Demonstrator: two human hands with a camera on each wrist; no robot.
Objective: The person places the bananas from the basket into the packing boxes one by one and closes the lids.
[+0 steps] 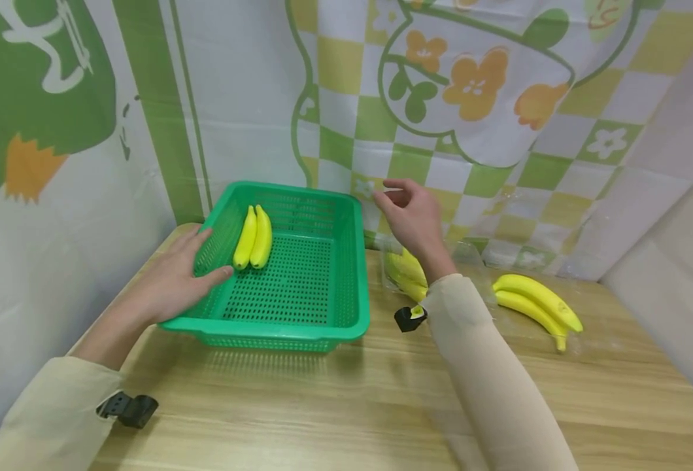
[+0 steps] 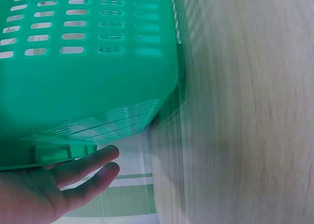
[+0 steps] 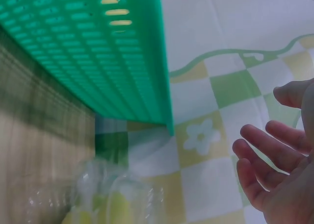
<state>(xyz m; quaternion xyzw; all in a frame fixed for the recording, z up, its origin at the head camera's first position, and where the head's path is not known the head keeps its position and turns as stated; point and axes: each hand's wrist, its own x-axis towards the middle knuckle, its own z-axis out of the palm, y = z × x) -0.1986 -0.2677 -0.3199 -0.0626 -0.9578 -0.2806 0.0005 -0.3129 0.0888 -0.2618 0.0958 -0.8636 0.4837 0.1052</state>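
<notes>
A green plastic basket [image 1: 287, 328] stands on the wooden table, and two yellow bananas [image 1: 253, 239] lie side by side within it at the left. My left hand [image 1: 172, 281] holds the basket's left rim, thumb over the inside and fingers outside under the rim, as the left wrist view [image 2: 73, 185] shows. My right hand [image 1: 412, 219] hovers to the right of the basket, fingers loosely bent and holding nothing. Below it lie yellow bananas [image 1: 404, 273] in clear plastic, partly hidden by the wrist. More bananas [image 1: 531, 304] rest farther right.
Clear plastic wrapping [image 3: 132, 199] lies close to the basket's right side. A patterned cloth [image 1: 335, 131] hangs behind the table and at its sides. The wooden tabletop [image 1: 299, 412] extends in front of the basket.
</notes>
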